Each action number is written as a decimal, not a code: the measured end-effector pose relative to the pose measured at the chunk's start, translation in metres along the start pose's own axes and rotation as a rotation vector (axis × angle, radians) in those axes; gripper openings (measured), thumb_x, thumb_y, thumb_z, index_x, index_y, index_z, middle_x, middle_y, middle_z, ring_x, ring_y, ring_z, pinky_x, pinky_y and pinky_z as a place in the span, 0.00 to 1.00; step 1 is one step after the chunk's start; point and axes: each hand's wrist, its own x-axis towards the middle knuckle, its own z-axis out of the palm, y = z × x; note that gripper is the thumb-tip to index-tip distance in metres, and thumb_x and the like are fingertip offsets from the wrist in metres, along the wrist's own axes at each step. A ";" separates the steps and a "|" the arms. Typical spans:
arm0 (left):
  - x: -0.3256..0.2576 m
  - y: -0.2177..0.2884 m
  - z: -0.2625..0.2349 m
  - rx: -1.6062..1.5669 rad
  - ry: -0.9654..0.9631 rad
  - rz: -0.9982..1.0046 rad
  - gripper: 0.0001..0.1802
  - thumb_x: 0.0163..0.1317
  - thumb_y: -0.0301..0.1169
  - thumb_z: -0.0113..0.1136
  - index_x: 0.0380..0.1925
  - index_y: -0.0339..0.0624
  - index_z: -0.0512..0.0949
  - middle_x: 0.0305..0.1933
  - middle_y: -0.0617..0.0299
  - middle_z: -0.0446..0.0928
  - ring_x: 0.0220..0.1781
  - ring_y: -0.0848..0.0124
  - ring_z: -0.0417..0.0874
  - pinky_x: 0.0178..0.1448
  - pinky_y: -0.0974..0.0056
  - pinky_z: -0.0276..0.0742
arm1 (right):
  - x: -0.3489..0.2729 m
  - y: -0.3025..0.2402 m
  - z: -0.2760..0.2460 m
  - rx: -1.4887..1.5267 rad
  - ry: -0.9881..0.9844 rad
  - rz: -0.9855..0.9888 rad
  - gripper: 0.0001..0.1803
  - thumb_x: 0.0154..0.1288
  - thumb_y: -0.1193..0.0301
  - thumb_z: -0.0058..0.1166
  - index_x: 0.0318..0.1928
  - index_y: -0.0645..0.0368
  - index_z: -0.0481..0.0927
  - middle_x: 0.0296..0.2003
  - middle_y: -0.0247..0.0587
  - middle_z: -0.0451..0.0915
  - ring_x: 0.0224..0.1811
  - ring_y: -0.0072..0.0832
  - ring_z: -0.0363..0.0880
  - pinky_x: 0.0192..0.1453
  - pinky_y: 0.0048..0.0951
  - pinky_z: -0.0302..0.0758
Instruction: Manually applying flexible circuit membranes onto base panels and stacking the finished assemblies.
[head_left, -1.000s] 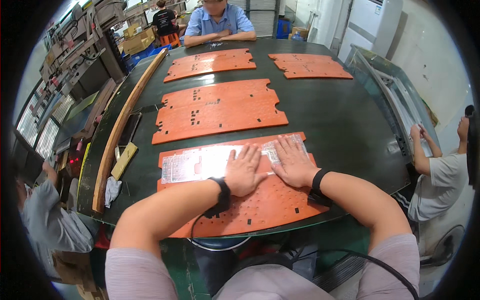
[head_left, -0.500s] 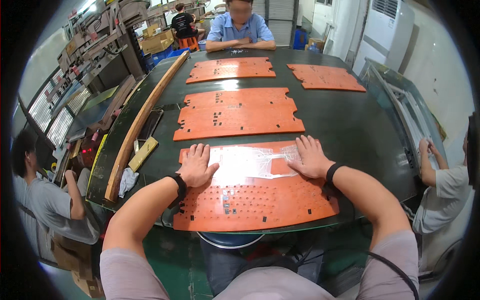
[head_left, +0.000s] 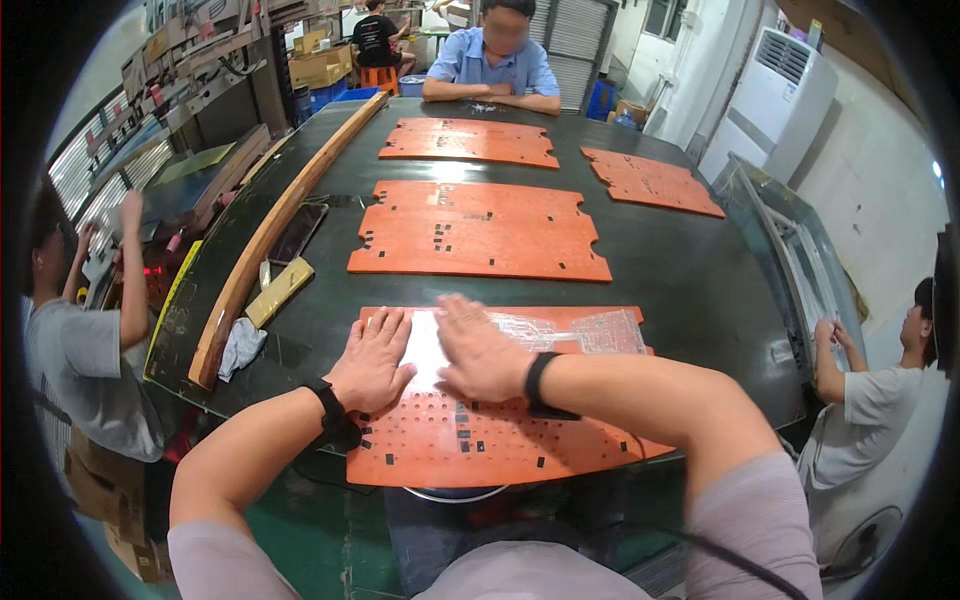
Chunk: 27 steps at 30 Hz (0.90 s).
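Nothing can be read: the dark scrawls (head_left: 475,217) on the flat, orange, rectangular middle board (head_left: 520,240) and the small pale label (head_left: 790,91) on the tall, white, boxy air conditioner (head_left: 758,112) are too tiny.

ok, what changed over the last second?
The left hand moved left toward the clear sheet's left end; the right hand then moved left from its right end to beside the left. Neither grasps anything. The sheet stays on the near orange board; the other three boards haven't moved.
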 end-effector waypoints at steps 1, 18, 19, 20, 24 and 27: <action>-0.001 0.004 -0.002 0.000 0.008 0.006 0.40 0.66 0.46 0.47 0.69 0.28 0.52 0.74 0.36 0.50 0.76 0.43 0.48 0.74 0.40 0.47 | 0.008 -0.010 0.008 0.015 -0.073 -0.004 0.45 0.69 0.48 0.42 0.69 0.76 0.51 0.70 0.70 0.49 0.76 0.58 0.41 0.78 0.51 0.40; 0.002 0.004 -0.013 -0.016 -0.042 -0.004 0.39 0.66 0.44 0.47 0.68 0.26 0.53 0.74 0.37 0.51 0.77 0.44 0.47 0.76 0.41 0.43 | -0.176 0.116 -0.056 -0.146 -0.132 0.651 0.45 0.72 0.46 0.34 0.71 0.75 0.46 0.73 0.65 0.42 0.78 0.53 0.34 0.79 0.48 0.37; 0.000 0.003 -0.011 -0.019 -0.049 -0.030 0.39 0.66 0.44 0.46 0.68 0.26 0.53 0.74 0.37 0.51 0.78 0.44 0.46 0.76 0.40 0.43 | -0.179 0.118 -0.056 -0.134 -0.099 0.638 0.45 0.71 0.46 0.36 0.70 0.76 0.49 0.72 0.68 0.46 0.77 0.55 0.39 0.78 0.48 0.42; -0.001 0.000 -0.009 -0.022 -0.055 -0.056 0.39 0.67 0.44 0.46 0.69 0.26 0.53 0.75 0.38 0.50 0.78 0.45 0.46 0.76 0.40 0.44 | -0.183 0.122 -0.059 -0.129 -0.086 0.641 0.45 0.71 0.46 0.36 0.70 0.76 0.49 0.72 0.68 0.46 0.77 0.55 0.39 0.78 0.48 0.42; -0.022 -0.018 -0.008 -0.005 -0.065 -0.223 0.39 0.69 0.46 0.43 0.69 0.26 0.52 0.76 0.39 0.48 0.78 0.47 0.45 0.75 0.40 0.44 | -0.191 0.123 -0.084 0.017 -0.140 0.811 0.44 0.69 0.47 0.43 0.63 0.82 0.57 0.66 0.73 0.58 0.69 0.58 0.57 0.72 0.48 0.57; -0.039 -0.036 -0.014 0.028 -0.099 -0.317 0.40 0.71 0.50 0.39 0.70 0.28 0.52 0.77 0.42 0.48 0.79 0.48 0.44 0.75 0.40 0.43 | -0.186 0.094 -0.103 0.031 0.010 0.670 0.42 0.70 0.48 0.44 0.63 0.79 0.58 0.63 0.70 0.63 0.66 0.56 0.63 0.69 0.45 0.61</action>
